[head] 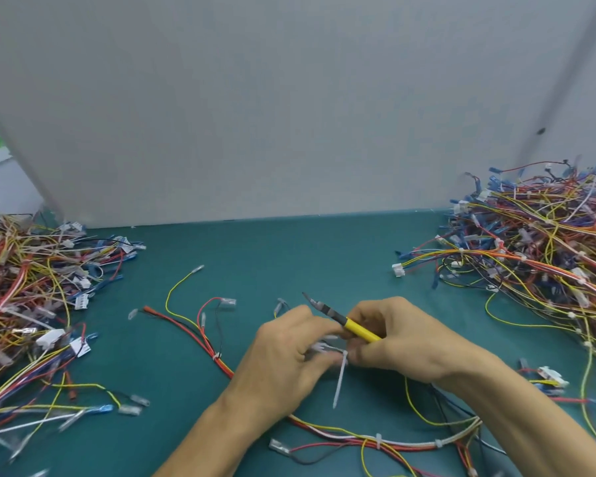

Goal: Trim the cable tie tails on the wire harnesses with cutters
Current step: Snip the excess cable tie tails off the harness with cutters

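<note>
the teal mat (pixel 289 256) is crowded at both edges. there's a big tangle of harnesses on my left (pixel 31 304) and a bigger tangle on my right (pixel 530 253), and loose leads from both creep toward the middle. if i drag the piece i'm working on, a terminal could snag one of those strands and pull a clump in with it.

the wire harness (pixel 410 442) i'm trimming lies across the mat in front of me and rises into my hands. my left hand (pixel 289 352) is curled around the bundle beside the tie, though the blur there hides exactly how the fingers sit. my right hand (pixel 403 339) grasps the yellow-handled cutters (pixel 355 328) high between thumb and forefinger, and its lower fingers pinch at the tie head. that split grip is the weak spot, because the tool is only lightly trapped and could roll or slip when i shift it to cut.

the cutter nose points up and away, well clear of the cable tie tail (pixel 339 380), which hangs straight down between my hands, uncut. to swing the blades down i have to pass close to my left fingertips and the wires. if i close them too near the bundle i'd nick insulation. if i cut too far out i'd leave a sharp stub. the cut piece could also fly off into a pile.
</note>
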A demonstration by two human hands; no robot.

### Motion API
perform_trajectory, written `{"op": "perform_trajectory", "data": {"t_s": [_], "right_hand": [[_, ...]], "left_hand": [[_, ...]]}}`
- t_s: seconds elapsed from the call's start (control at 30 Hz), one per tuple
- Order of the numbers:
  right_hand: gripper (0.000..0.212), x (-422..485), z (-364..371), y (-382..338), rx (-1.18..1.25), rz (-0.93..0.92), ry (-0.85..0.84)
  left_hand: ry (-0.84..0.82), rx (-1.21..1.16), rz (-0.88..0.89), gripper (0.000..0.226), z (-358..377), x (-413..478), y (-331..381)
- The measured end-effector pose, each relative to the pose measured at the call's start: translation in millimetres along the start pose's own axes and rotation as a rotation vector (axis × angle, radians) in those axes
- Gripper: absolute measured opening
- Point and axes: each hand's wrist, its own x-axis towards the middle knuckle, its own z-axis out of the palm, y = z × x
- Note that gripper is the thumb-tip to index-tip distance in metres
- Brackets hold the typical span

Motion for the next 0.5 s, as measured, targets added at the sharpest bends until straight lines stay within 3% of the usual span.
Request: {"op": "perform_trajectory", "data": {"t_s": [0.13, 0.23, 0.33, 0.5], "right_hand": [[0.012, 0, 2, -2, 0.030, 0.029, -0.003], [0.013, 0, -1, -3, -0.021, 0.040, 0.036], [0.011, -2, -8, -2, -0.225, 0.024, 0.114], [0.011, -16, -37, -5, -0.653, -0.038, 0.171]], "left_hand": [[-0.063, -0.007, -0.019, 0.005, 0, -2, -1], [-0.149, 0.029, -0.017, 0.004, 1, -4, -1], [-0.208, 0.066, -0.062, 0.018, 4, -5, -1], [-0.199, -0.100, -0.181, 0.020, 3, -2, -3]]}}
